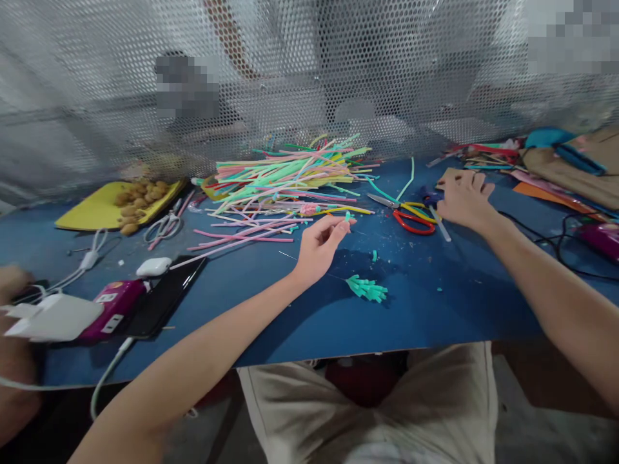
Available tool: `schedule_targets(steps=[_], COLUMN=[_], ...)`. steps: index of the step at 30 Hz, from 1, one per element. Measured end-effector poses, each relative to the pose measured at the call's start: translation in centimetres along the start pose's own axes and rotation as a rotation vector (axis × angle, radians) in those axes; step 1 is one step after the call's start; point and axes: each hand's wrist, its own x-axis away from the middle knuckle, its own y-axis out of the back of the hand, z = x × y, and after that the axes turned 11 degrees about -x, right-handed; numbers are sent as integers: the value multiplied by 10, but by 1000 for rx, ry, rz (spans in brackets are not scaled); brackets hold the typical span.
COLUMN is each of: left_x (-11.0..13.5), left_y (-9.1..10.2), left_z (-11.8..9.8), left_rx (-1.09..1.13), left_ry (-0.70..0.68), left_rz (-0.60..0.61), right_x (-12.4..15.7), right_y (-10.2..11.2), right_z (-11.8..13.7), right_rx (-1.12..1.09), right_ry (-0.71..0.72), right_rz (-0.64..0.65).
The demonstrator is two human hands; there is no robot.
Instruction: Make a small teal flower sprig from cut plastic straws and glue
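My left hand [319,248] is over the middle of the table, thumb and fingers pinched on a short teal pipe cleaner piece [347,218]. A thin wire shows beside that hand. Below it lies a teal pipe cleaner leaf sprig [366,288] on a fine stem, and a small teal scrap [374,256] rests nearby. Farther right, my right hand [465,196] reaches down with fingers apart, beside a dark blue tool [429,196], partly hidden, with a translucent stick [443,229] by it. Scissors [406,212] with red and yellow handles lie left of that hand.
A heap of pastel pipe cleaners [290,174] lies at the back. On the left are a yellow pad [91,205] with brown round items, a black phone [167,299], a purple power block [113,309] and a white charger [60,316]. A perforated metal screen [290,64] stands behind.
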Motion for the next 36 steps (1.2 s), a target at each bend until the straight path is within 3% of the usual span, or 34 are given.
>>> schedule_targets(steps=[1, 2, 4, 7, 10, 15, 20, 25, 28, 31, 36], left_x=[0, 0, -1, 0, 0, 2, 2, -5, -12, -16, -15], left_y=[-1, -1, -2, -4, -4, -5, -7, 6, 20, 31, 33], left_z=[1, 1, 1, -1, -6, -12, -11, -11, -11, -12, -13], left_rx=[9, 18, 32, 28, -22, -19, -79, -164, -254, -351, -401], left_ry=[2, 5, 9, 6, -4, -4, -8, -139, -287, -383, -405], left_rz=[0, 1, 13, 56, 130, 306, 329, 430, 643, 821, 892], right_x=[1, 2, 6, 19, 33, 42, 41, 42, 42, 40, 37], right_y=[-5, -11, -25, -48, -67, -83, -87, -79, -68, -57, -46], right_z=[14, 30, 67, 117, 141, 138, 136, 138, 134, 128, 124], right_rx=[82, 129, 75, -278, -475, -729, -816, -782, -742, -600, -494], right_ry=[21, 60, 117, 140, 224, 192, 141, 116, 41, 58, 108], right_rz=[-139, -189, -84, 60, 139, 146, 128, 108, 77, 37, -18])
